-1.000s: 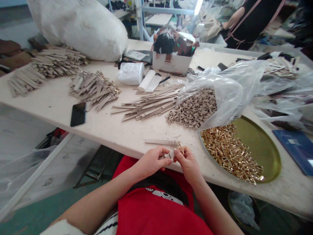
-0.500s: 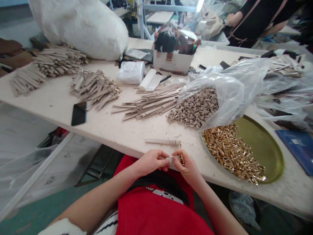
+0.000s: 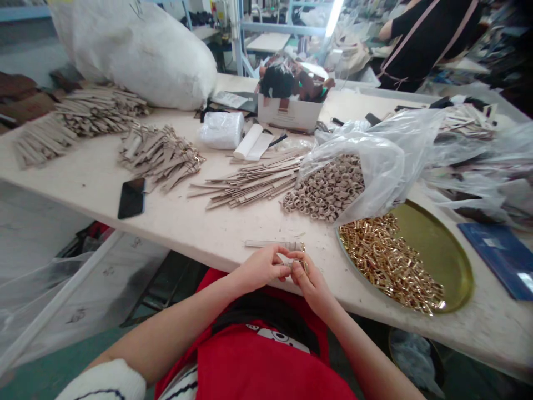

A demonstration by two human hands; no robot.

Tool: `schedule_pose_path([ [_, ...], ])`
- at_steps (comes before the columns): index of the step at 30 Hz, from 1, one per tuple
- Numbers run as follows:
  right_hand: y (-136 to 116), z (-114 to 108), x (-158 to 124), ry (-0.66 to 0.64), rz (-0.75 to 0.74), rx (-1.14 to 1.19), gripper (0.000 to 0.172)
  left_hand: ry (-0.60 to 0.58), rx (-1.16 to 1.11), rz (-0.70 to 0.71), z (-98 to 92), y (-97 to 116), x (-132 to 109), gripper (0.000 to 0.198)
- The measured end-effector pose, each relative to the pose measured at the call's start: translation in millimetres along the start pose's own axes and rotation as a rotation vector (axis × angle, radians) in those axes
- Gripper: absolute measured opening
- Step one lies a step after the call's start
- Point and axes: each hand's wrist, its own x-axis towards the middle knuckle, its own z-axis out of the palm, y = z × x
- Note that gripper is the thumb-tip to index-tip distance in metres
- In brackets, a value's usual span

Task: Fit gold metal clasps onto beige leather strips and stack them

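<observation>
Left hand [image 3: 264,269] and right hand [image 3: 308,279] pinch a strap [image 3: 287,265] between them, fingers narrowed on it, by the table [image 3: 179,222] edge; best hold it flat and steady, tips near its buckle [image 3: 306,266]. Just beyond lies a second strap [image 3: 268,244].

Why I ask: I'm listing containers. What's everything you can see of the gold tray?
The tray is shallow, apparently metal, with a raised rim. It lies on the table, right of and apart from the right hand. Gold-coloured pieces are heaped on its left and near side; its olive-gold bottom shows beyond. A plastic bag overlaps its far-left rim.
</observation>
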Motion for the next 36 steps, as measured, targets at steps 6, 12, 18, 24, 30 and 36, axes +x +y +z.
schedule_pose_path([
  [6,-2,-17,52,0.054,-0.092,-0.37,0.034,0.118,0.378,0.107,-22.4,6,37,0.044],
  [12,27,-24,86,0.171,-0.224,-0.58,0.026,0.322,0.846,0.086,-60.0,3,73,0.024],
  [18,42,-18,83,0.26,-0.199,-0.387,0.028,0.632,0.938,-0.01,-119.8,4,96,0.02],
  [24,39,-20,79,0.341,-0.182,-0.303,0.028,0.665,0.905,0.035,-111.6,11,69,0.018],
  [30,16,-26,67,0.421,-0.031,0.067,0.044,0.418,0.032,0.079,-69.8,21,-2,0.019],
  [36,1,-26,49,0.292,0.115,0.394,0.028,0.178,-0.282,-0.092,-43.0,17,-33,0.023],
])
